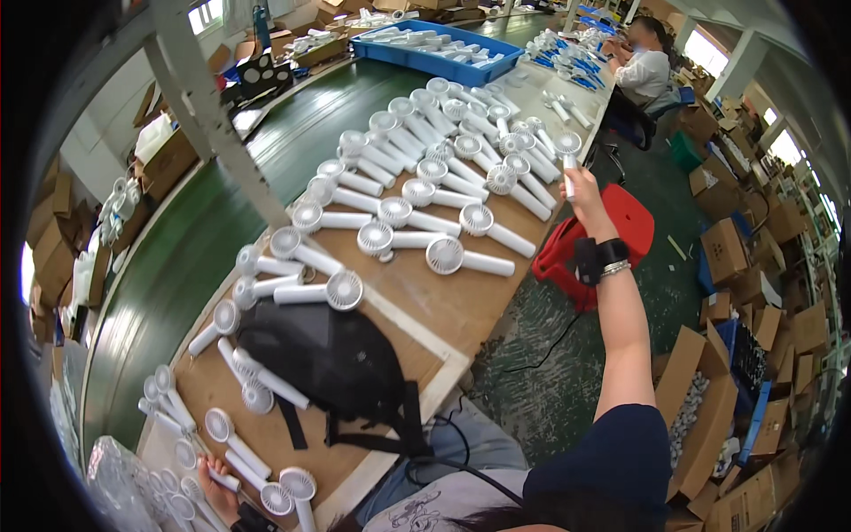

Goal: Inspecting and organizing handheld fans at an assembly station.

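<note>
My right hand (587, 199), stretched out past the table's right edge, is closed round the handle of a white handheld fan (567, 144), its round grille upward. Down at the lower left, my left hand (218, 495) has its fingers wrapped round another white handheld fan (186, 454); part of its handle is hidden by the fingers. More fans (232, 442) lie close about that hand. Across the brown tabletop (425, 306) lie many loose white fans (394, 211), grilles mostly up. A black bag (324, 359) with straps rests between my arms.
A green conveyor belt (177, 239) runs along the table's far left side, with a metal post (230, 160) beside it. A blue tray (363, 49) of white parts stands at the back. A red stool (629, 222), cartons (700, 417) and a seated person (643, 71) are to the right.
</note>
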`<state>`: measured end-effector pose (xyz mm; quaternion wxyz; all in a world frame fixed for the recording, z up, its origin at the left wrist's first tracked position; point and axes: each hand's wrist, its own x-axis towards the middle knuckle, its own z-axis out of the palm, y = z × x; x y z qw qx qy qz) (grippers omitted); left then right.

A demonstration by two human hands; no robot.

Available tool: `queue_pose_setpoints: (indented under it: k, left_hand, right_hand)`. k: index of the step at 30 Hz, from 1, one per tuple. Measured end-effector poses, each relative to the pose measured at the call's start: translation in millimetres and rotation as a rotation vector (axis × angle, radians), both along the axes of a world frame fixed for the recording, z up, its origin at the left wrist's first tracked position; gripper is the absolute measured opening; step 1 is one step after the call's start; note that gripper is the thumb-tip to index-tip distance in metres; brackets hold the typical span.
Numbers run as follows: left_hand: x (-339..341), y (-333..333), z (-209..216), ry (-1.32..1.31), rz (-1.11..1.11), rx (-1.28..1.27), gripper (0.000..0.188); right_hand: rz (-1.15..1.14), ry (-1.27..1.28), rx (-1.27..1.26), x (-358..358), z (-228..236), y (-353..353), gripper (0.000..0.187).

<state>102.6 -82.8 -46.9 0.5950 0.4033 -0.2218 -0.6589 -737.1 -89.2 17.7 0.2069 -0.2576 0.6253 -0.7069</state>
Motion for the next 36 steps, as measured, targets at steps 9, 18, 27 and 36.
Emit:
queue_pose_setpoints:
  k: [9,18,27,36]
  left_hand:
    - [24.3,-0.7,-1.7,0.304,0.042,0.042,0.012]
    - [14.7,-53.0,-14.8,0.162,0.062,0.019,0.012]
    - [1.3,-73.6,-21.3,0.003,0.073,0.043,0.013]
    - [4.7,-65.8,-38.2,-0.069,0.093,0.053,0.014]
  right_hand:
    - [-0.065,-0.033,0.181,-139.0,-23.0,-45.4,0.023]
    - [-0.076,0.453,0.469,-224.7,-47.4,-85.0,0.037]
    - [-0.294,1.146,1.175,-253.9,-41.1,-153.0,0.046]
    - [-0.552,1.121,0.849,-324.9,-76.6,-145.0,0.046]
